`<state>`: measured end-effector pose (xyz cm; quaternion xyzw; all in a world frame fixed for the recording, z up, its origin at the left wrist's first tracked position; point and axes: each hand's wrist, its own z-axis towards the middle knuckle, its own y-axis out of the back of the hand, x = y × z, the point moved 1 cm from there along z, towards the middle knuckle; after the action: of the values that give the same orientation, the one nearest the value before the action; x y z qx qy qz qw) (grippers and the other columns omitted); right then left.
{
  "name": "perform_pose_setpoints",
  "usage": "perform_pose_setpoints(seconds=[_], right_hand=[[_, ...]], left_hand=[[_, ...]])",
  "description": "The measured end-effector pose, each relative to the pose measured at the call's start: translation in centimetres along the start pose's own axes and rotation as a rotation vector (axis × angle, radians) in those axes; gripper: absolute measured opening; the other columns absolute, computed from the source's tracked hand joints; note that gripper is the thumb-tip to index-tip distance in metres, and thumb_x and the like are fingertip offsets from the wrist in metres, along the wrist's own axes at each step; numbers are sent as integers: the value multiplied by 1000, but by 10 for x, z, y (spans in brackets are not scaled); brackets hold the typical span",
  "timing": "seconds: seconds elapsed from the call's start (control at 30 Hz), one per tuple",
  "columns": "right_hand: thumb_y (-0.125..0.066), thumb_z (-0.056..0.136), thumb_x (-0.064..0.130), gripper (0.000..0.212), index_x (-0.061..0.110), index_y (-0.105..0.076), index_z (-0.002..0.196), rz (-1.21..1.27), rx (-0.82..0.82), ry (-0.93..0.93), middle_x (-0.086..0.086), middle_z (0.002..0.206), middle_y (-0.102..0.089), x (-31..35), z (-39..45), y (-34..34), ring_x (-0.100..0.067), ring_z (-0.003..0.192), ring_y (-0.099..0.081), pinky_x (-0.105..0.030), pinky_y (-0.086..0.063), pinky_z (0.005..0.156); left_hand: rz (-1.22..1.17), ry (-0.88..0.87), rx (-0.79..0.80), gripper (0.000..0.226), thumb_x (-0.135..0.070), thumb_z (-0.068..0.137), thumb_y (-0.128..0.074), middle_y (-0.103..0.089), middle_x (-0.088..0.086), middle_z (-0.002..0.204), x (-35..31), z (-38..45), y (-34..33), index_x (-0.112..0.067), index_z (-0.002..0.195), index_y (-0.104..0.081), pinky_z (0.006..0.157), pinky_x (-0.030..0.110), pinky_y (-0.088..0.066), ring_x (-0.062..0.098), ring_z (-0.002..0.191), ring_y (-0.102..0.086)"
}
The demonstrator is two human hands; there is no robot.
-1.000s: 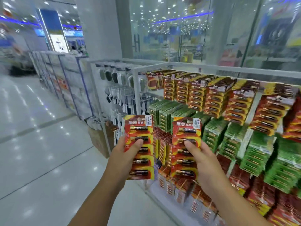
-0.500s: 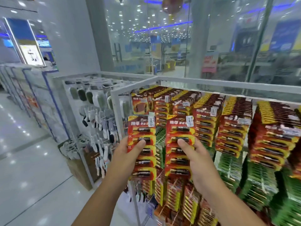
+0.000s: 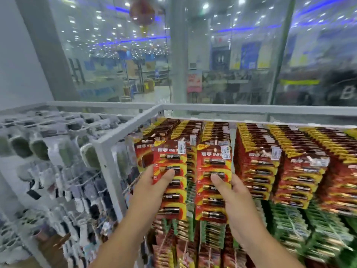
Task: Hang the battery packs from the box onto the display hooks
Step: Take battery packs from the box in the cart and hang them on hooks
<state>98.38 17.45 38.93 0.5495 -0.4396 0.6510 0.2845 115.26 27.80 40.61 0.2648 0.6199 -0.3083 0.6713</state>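
Two battery packs held up at the top row of the rack.

Left pack [image 3: 171, 181] is gripped by the left hand [image 3: 152, 187], right pack [image 3: 213, 185] by the right hand [image 3: 234, 198], thumbs pressed on the fronts, both right in front of the hung packs [image 3: 257, 167].

Both hands [image 3: 195, 192] raised packs [image 3: 213, 182] up to top-row hooks.
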Motion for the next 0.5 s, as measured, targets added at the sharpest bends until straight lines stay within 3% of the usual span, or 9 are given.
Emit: perform_pose_setpoints(seconds=[0.07,0.13,0.23,0.3,0.37,0.43,0.5], right_hand=[[-69,95,46,20,43,-68,114,-14,-27,35,27,107,-76,-2,3,-5,7,93,-71,-21,-53,73],[-69,94,47,25,42,-68,118,-15,-69,39,25,106,-76,-8,4,-9,7,93,-72,-23,-52,74],[-70,92,46,27,39,-71,119,-9,-138,44,14,112,-78,-12,6,-13,-8,101,-75,-42,-60,89],[-70,94,45,24,39,-72,117,-17,-164,40,12,113,-78,-13,10,-14,-11,103,-76,-44,-61,89],[-69,94,47,25,40,-71,119,-44,-185,29,16,114,-77,-13,14,-14,-4,100,-75,-37,-60,86],[-70,92,54,33,43,-69,123,-69,-204,25,20,119,-75,-14,20,-14,-6,110,-71,-39,-57,94],[-68,92,56,32,45,-69,122,-95,-214,26,26,118,-73,-13,23,-14,-2,116,-64,-32,-52,91]], left_hand=[[10,-7,37,50,-63,87,-73,-78,-9,116,1,13,1,-44,131,-61,87,52,-63,21,101,-77],[25,-3,80,72,-79,74,-73,-72,-16,127,10,25,2,-49,137,-56,97,51,-59,17,115,-71],[8,-15,139,32,-54,93,-70,-77,-20,111,17,35,1,-47,123,-63,92,47,-61,10,103,-75],[29,-17,163,20,-47,97,-67,-76,-26,104,23,41,-1,-48,116,-63,87,39,-62,2,95,-75],[39,-16,174,21,-51,96,-67,-73,-32,104,25,45,-4,-49,116,-60,83,27,-58,-6,94,-70],[37,3,191,37,-57,92,-67,-69,-30,119,28,51,-8,-49,127,-58,91,31,-57,-3,106,-66],[22,15,191,41,-59,92,-67,-67,-29,123,30,55,-11,-51,131,-58,91,31,-56,-4,109,-65]])
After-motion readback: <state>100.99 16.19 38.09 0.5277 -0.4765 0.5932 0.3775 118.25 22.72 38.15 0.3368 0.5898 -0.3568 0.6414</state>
